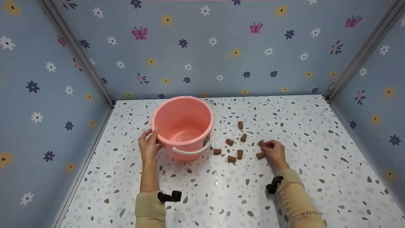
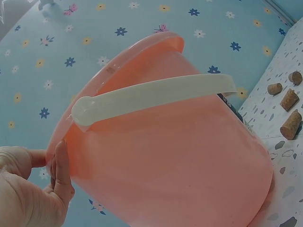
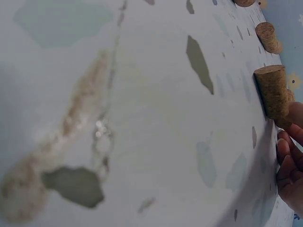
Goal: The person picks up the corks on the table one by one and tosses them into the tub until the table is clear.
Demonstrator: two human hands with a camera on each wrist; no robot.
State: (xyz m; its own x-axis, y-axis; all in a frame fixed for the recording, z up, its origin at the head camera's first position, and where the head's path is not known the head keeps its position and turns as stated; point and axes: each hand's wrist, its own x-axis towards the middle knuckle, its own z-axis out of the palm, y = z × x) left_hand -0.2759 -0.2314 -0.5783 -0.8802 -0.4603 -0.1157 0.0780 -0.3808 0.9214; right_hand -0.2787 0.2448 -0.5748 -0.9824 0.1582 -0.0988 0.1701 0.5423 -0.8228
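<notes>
**Gripping a pink bucket by the rim while pinching a cork**

With the left hand, grasping the left side of the bucket's rim, thumb at the edge and fingers curled beneath it on the outside. With the right hand, well to the right of the bucket, pinching one brown cork at the fingertips. Just beside that pinch, also well right of the bucket, a second cork lying on its side.

Strewn between the bucket and the right hand, six more corks, the closest just beside the bucket's right side. Hanging across the bucket's front and right, a white handle; partly behind it, on the bucket's right outer wall, a dark label, too small to read.

Beneath the bucket, a white surface flecked with grey chips. In front of the bucket, tan sleeves with black wrist cameras strapped on, the right one lettered. Behind the bucket, a blue panel patterned with flowers and butterflies; to its left and right, matching side panels meeting grey corner posts.
</notes>
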